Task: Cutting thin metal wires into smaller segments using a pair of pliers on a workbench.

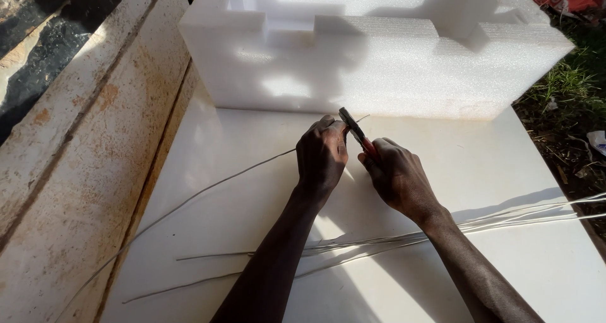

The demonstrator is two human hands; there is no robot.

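Observation:
My left hand [322,156] pinches a long thin metal wire [208,185] near its far end, over a white board [208,140]. The wire trails away to the left and down past the board's edge. My right hand [398,175] grips red-handled pliers [355,131], whose dark jaws close on the wire just beyond my left fingertips. The short tip of the wire sticks out to the right of the jaws. Both hands are close together at the middle of the board.
A large white foam block [379,52] stands across the back of the board. Several more wires [391,241] lie under my forearms, running off the right edge. A rusty pale metal surface [82,152] is on the left; grass and litter [568,89] on the right.

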